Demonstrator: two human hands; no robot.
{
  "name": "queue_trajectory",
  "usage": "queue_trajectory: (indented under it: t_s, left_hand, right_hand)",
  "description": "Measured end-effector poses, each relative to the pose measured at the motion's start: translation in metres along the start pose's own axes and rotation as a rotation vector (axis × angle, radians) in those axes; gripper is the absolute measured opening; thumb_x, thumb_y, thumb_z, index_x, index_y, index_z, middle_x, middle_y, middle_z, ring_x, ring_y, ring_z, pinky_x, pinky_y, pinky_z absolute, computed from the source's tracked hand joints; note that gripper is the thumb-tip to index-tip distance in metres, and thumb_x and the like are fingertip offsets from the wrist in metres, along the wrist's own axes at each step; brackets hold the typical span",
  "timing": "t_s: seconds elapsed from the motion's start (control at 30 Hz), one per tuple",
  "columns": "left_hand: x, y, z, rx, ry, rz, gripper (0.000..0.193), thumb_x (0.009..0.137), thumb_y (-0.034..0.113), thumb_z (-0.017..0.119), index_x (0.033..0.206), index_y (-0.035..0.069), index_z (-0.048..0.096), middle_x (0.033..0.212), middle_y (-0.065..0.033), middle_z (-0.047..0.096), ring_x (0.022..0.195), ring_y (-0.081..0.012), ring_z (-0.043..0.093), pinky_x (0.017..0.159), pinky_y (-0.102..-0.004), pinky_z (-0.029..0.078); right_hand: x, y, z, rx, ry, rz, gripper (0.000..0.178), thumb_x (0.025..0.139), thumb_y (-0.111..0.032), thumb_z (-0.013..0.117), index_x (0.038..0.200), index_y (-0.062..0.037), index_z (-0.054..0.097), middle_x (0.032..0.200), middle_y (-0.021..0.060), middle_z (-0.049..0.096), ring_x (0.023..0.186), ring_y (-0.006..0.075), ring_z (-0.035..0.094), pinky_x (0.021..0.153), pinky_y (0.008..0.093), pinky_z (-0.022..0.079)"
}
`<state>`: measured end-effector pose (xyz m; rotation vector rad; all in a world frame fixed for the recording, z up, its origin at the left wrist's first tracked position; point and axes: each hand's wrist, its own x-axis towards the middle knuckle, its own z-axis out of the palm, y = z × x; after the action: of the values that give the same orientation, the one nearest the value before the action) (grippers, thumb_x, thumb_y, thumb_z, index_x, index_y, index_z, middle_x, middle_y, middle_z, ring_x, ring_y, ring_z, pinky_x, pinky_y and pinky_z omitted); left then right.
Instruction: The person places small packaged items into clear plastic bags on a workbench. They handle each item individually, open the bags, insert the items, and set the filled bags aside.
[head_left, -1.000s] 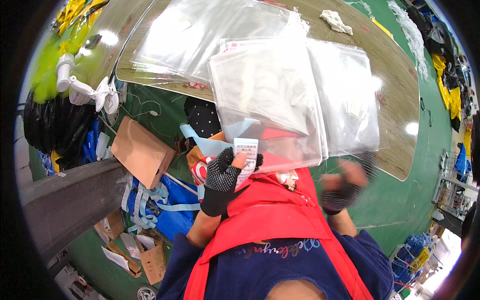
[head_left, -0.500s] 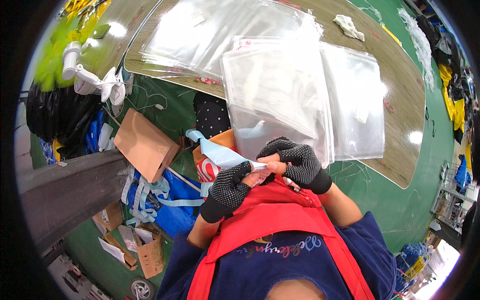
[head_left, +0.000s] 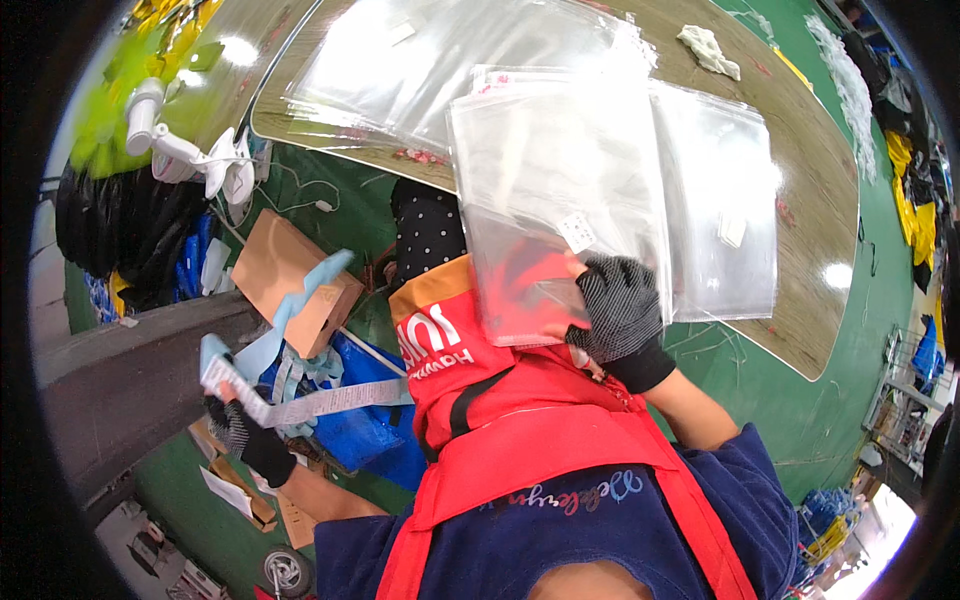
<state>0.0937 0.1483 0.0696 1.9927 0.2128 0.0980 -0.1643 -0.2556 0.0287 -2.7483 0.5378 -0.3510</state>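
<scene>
Head view: clamping label strip (head_left: 342, 400) in left hand (head_left: 242, 432), lower left, with right hand (head_left: 620, 308) spread across central bags (head_left: 555, 165), likely steadying them.

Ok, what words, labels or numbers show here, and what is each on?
I won't copy wording, only place it:
Red apron: large white lettering.
Navy shirt: coloured script, partly covered.
Label strip in the left hand: rows of print, too small to read.
Small white label on the clear bags: marks, too small to read.
</scene>
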Motion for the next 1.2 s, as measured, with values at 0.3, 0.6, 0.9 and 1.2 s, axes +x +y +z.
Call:
queue_trajectory:
  t_s: [0.3,0.6,0.9,1.2]
  left_hand:
    - [-0.118,0.04,0.171,-0.553,-0.957,-0.499,0.035,0.09,0.022,0.054,0.117,0.0,0.051,0.094,-0.0085,0.062,0.072,-0.0161,0.062,0.062,-0.0262,0.051]
    - [-0.171,0.045,0.205,-0.518,-0.997,-0.2,0.03,0.091,0.018,0.052,0.113,-0.003,0.052,0.099,-0.0075,0.06,0.086,-0.0133,0.058,0.079,-0.0276,0.047]
    - [-0.177,0.02,0.244,-0.313,-1.159,-0.134,0.038,0.092,0.021,0.052,0.12,-0.004,0.049,0.108,-0.0112,0.058,0.101,-0.0155,0.052,0.088,-0.0265,0.041]
    - [-0.18,0.051,0.227,-0.36,-1.156,-0.186,0.02,0.091,0.016,0.054,0.098,-0.003,0.06,0.086,-0.0059,0.063,0.078,-0.0098,0.057,0.072,-0.0237,0.045]
  right_hand:
    - [0.005,-0.01,0.021,0.404,0.203,0.135,0.008,0.08,-0.014,0.062,0.08,-0.0062,0.065,0.079,0.0108,0.061,0.076,0.0273,0.058,0.072,0.0363,0.045]
    - [0.001,0.002,-0.009,1.134,-0.025,0.655,0.02,0.085,-0.012,0.062,0.099,0.0017,0.066,0.088,0.008,0.066,0.079,0.0112,0.057,0.072,0.0241,0.046]
    - [-0.039,0.021,0.019,1.002,0.548,0.752,0.031,0.093,-0.03,0.053,0.098,0.0002,0.06,0.085,0.0082,0.063,0.077,0.0139,0.059,0.069,0.0271,0.048]
    - [-0.045,0.025,-0.064,-0.056,1.032,0.44,0.04,0.092,-0.025,0.049,0.124,-0.0017,0.045,0.122,0.0131,0.05,0.112,0.0238,0.047,0.096,0.0323,0.037]
